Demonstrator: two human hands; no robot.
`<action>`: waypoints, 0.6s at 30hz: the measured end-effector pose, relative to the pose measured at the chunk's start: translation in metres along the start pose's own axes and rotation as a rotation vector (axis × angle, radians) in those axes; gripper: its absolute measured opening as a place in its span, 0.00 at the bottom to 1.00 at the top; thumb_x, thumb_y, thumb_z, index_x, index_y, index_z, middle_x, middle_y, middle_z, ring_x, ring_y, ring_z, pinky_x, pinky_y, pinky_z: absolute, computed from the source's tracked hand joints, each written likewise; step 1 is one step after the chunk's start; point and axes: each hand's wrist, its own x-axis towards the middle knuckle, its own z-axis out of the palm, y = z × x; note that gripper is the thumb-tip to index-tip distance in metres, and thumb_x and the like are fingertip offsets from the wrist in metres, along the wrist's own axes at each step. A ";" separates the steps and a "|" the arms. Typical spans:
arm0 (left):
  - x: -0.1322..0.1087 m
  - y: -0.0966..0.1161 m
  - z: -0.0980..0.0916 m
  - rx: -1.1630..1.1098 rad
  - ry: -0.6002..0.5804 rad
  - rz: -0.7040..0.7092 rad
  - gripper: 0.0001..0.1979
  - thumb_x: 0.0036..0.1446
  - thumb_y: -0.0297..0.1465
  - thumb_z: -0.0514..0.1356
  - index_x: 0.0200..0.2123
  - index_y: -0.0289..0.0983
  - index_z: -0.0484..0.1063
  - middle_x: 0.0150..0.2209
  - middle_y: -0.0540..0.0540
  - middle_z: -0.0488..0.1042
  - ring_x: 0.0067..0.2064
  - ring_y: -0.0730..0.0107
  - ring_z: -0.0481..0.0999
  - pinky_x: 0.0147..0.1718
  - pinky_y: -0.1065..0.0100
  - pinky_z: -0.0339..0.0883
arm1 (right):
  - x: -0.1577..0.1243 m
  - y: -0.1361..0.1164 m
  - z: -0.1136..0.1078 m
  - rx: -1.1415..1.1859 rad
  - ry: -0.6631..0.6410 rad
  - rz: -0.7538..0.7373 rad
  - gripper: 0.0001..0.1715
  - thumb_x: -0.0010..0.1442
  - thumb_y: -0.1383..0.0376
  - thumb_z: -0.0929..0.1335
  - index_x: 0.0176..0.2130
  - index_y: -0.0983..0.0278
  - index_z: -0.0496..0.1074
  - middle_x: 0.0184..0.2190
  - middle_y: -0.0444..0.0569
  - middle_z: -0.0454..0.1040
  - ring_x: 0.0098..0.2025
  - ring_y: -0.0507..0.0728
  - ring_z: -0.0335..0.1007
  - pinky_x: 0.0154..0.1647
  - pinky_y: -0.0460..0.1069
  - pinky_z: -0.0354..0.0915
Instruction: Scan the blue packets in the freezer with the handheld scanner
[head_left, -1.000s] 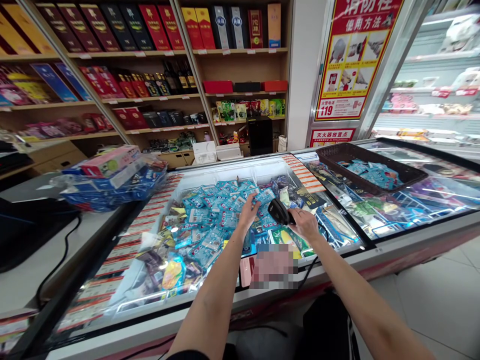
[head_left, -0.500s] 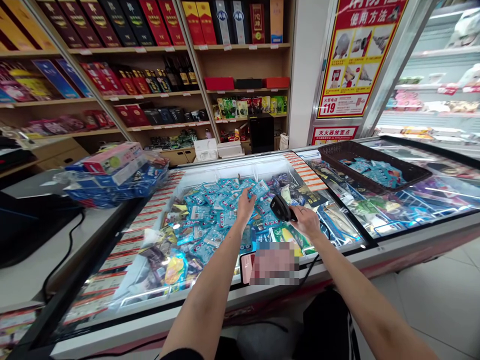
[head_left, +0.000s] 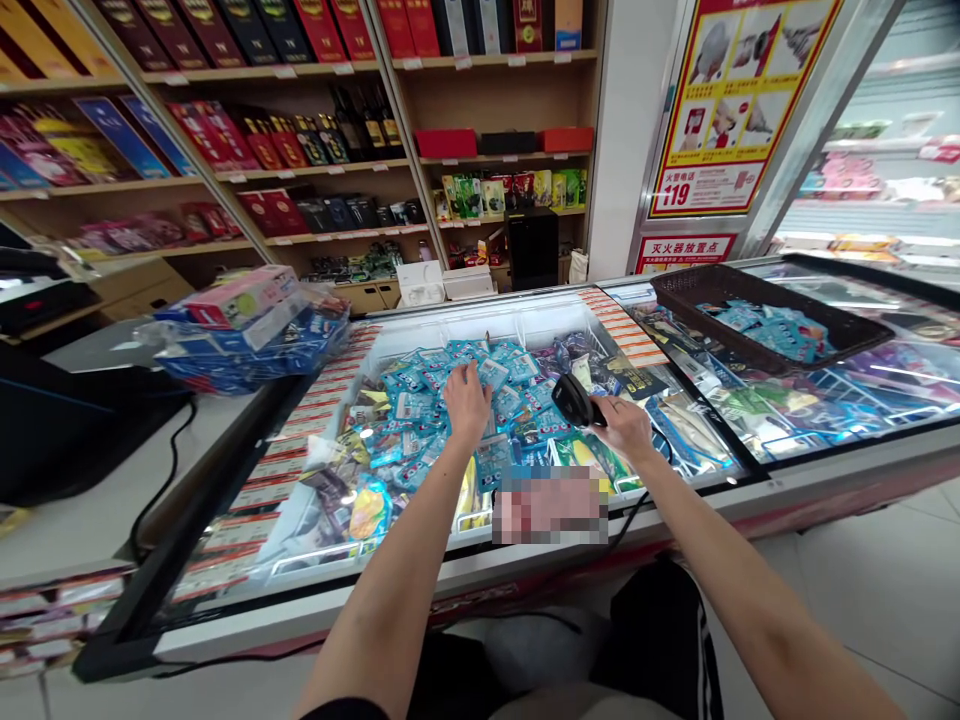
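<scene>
My left hand (head_left: 466, 402) reaches into an open chest freezer (head_left: 525, 560) and rests on a heap of blue ice-cream packets (head_left: 420, 390), fingers curled down onto them. Whether it grips one I cannot make out. My right hand (head_left: 624, 428) is closed round the handle of a black barcode scanner (head_left: 574, 399), whose head points left toward the packets. A cable (head_left: 628, 515) hangs from it over the freezer's front edge.
A dark basket (head_left: 757, 318) with more blue packets sits on the freezer's glass lid at the right. Wrapped boxes (head_left: 247, 330) lie on the counter at the left, beside a black device (head_left: 67, 420). Shelves of boxed goods stand behind. A refrigerated case is at the far right.
My left hand has slid left and nearer across the blue packets. My right hand with the scanner has stayed almost where it was. The camera has tilted down slightly.
</scene>
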 end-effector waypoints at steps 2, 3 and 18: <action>-0.009 0.001 -0.007 0.001 -0.016 0.117 0.26 0.59 0.37 0.53 0.60 0.37 0.58 0.58 0.35 0.62 0.59 0.50 0.61 0.56 0.49 0.54 | 0.000 0.000 0.001 0.002 -0.002 -0.001 0.18 0.60 0.58 0.63 0.48 0.64 0.69 0.36 0.52 0.74 0.37 0.57 0.68 0.36 0.49 0.57; -0.016 0.002 -0.010 -0.015 -0.066 0.226 0.26 0.60 0.39 0.52 0.60 0.39 0.58 0.59 0.37 0.61 0.60 0.53 0.60 0.58 0.50 0.51 | 0.000 0.000 0.001 0.004 -0.004 0.001 0.19 0.61 0.58 0.63 0.48 0.65 0.69 0.36 0.52 0.74 0.37 0.57 0.68 0.36 0.49 0.57; -0.004 -0.012 0.003 -0.128 -0.310 0.508 0.13 0.57 0.31 0.57 0.46 0.47 0.73 0.52 0.44 0.70 0.56 0.57 0.65 0.60 0.49 0.45 | -0.002 0.002 0.003 0.003 -0.030 0.041 0.21 0.60 0.55 0.64 0.48 0.64 0.69 0.36 0.52 0.73 0.38 0.58 0.67 0.37 0.49 0.56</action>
